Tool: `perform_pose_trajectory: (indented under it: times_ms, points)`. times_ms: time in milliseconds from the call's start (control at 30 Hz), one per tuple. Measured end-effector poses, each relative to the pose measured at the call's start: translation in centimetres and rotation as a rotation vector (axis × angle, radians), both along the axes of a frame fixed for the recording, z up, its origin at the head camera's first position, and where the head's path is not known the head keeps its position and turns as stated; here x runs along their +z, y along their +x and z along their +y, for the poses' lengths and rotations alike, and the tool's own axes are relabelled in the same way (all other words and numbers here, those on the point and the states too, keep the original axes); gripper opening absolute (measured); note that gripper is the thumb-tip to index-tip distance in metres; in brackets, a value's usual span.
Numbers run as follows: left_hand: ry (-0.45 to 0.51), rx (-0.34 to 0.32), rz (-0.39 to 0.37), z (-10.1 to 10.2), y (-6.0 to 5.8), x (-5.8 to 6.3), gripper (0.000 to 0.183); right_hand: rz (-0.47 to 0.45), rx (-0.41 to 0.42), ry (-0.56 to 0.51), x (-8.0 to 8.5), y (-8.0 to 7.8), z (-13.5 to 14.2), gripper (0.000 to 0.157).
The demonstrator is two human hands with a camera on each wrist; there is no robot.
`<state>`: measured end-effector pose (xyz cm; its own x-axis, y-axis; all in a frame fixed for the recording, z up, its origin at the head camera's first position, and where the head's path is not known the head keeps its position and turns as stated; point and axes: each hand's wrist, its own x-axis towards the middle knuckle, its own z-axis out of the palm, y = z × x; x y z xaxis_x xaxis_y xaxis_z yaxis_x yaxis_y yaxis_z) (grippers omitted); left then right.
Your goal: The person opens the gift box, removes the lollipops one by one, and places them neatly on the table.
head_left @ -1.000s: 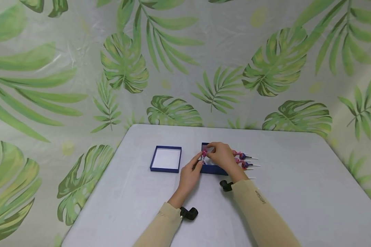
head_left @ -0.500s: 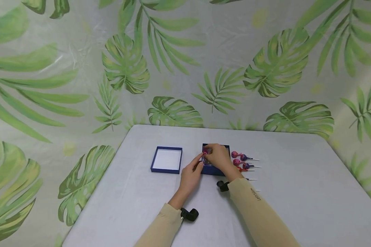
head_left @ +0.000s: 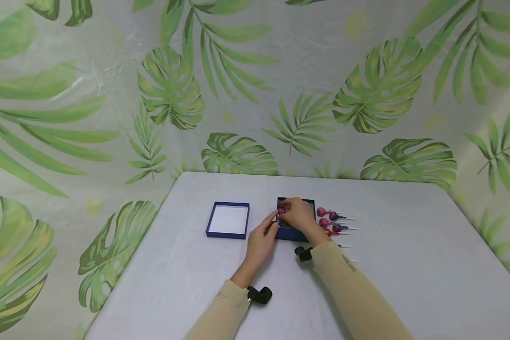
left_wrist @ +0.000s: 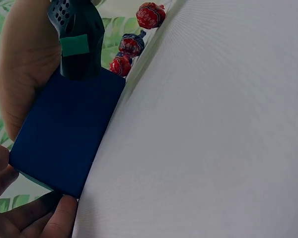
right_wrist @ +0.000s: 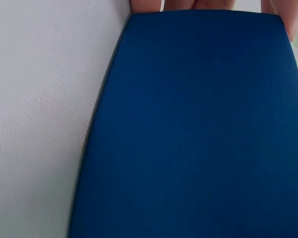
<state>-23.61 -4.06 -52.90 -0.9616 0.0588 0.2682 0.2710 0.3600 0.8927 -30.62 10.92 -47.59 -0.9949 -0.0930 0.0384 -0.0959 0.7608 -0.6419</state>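
Note:
My right hand (head_left: 299,215) reaches into a dark blue box (head_left: 291,234) from the right. Its thumb and fingertips pinch a pink-wrapped lollipop (head_left: 281,210) at the left side of the box. Against the box's left end rests my left hand (head_left: 260,242), fingers fairly straight, the index fingertip by that lollipop. In the left wrist view, fingertips (left_wrist: 64,213) touch the end of the box (left_wrist: 69,131). The right wrist view is mostly filled by the box's blue wall (right_wrist: 193,124). The right hand hides much of the box's inside.
A blue-rimmed lid (head_left: 228,220) with a white inside lies to the left on the white table (head_left: 174,264). Right of the box lie several wrapped lollipops (head_left: 334,216), pink, red and purple, some partly behind the right forearm. A leaf-patterned curtain (head_left: 238,94) hangs behind the table.
My right hand has shifted slightly left and down in the box with the lollipop, uncovering the box's right rim and more lollipops beside it. The left hand stays about where it was.

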Motion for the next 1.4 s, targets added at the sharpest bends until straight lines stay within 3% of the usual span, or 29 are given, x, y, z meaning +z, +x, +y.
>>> perform_pose_trajectory:
  times_ms: [600, 900, 1133, 1400]
  points:
    - [0.004, -0.003, -0.005, 0.1, 0.1, 0.0, 0.041, -0.01, -0.062, 0.017, 0.4, 0.4, -0.2, 0.044]
    - [-0.005, 0.009, -0.008, 0.2, 0.2, -0.1, 0.043, 0.018, -0.062, 0.07, 2.0, 0.9, 0.2, 0.038]
    - [-0.029, 0.043, 0.014, 0.7, 0.4, -0.2, 0.044, 0.043, -0.074, 0.08, 3.4, 1.4, 1.1, 0.024]
    - [-0.029, 0.039, 0.022, 0.8, 0.5, -0.1, 0.043, 0.088, -0.009, 0.092, 4.6, 2.2, 1.8, 0.017]
